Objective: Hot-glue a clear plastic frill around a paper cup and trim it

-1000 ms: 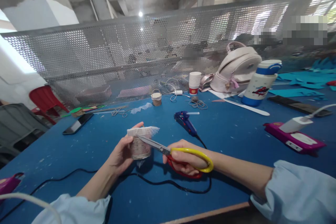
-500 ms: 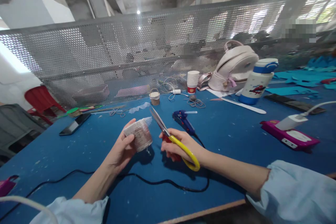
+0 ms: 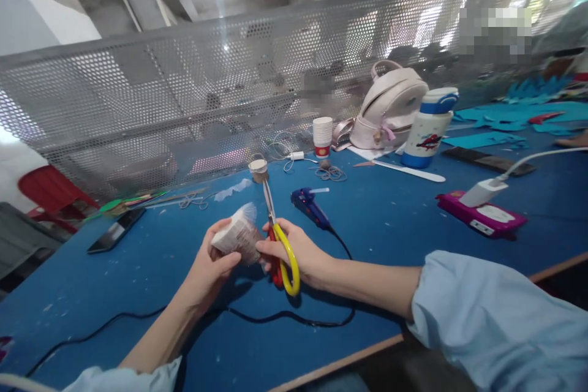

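My left hand (image 3: pixel 209 260) grips a small paper cup (image 3: pixel 236 236) wrapped in brownish cord with white lace at its rim, tilted on its side above the blue table (image 3: pixel 395 214). My right hand (image 3: pixel 294 251) is closed around the yellow and red handles of a pair of scissors (image 3: pixel 278 242), whose blades point up and away, right beside the cup. The fingertips of my right hand touch the cup's base.
A blue glue gun (image 3: pixel 309 205) lies just beyond my hands, its black cord (image 3: pixel 285 318) looping toward me. Farther back stand a small wrapped cup (image 3: pixel 258 169), stacked paper cups (image 3: pixel 322 136), a pink backpack (image 3: pixel 390 107) and a bottle (image 3: pixel 429 127). A phone (image 3: pixel 117 229) lies left, a pink box (image 3: pixel 480 217) right.
The scissors swung from lying across the cup's rim to pointing upright beside it. My left hand tilted the cup onto its side, and both hands came together.
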A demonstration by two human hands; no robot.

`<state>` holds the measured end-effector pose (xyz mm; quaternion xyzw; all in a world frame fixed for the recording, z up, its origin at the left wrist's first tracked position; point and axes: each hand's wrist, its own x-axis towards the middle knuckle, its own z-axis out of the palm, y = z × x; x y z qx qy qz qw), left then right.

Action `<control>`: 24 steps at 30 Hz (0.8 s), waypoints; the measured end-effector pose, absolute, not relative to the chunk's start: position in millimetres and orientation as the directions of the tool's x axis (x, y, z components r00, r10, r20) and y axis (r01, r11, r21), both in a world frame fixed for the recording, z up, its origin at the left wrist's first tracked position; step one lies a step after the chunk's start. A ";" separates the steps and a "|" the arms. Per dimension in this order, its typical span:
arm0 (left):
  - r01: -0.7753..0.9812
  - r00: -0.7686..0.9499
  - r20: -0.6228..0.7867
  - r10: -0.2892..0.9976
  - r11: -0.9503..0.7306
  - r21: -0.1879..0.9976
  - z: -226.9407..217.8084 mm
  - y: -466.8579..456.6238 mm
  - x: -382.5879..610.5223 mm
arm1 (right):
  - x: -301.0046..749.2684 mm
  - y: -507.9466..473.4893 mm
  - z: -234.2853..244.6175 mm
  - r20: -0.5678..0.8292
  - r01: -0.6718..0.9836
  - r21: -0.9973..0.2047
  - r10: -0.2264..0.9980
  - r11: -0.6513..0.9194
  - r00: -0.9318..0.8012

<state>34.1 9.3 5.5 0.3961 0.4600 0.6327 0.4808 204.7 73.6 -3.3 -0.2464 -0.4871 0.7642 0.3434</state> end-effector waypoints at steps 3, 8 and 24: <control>-0.218 -0.219 0.057 0.974 -0.106 0.970 5.8 8.3 34.1 | 207.4 71.4 -3.2 -0.063 -0.262 -0.919 0.765 -0.295 -0.642; 0.106 -0.346 0.124 0.930 -0.092 0.990 3.6 9.8 34.0 | 210.3 67.7 0.8 0.015 -0.267 -0.942 0.771 -0.203 -0.637; 0.229 -0.180 0.315 0.932 -0.271 0.935 5.5 5.0 17.9 | 222.4 79.7 7.9 -0.132 -0.332 -0.829 0.734 -0.450 -0.666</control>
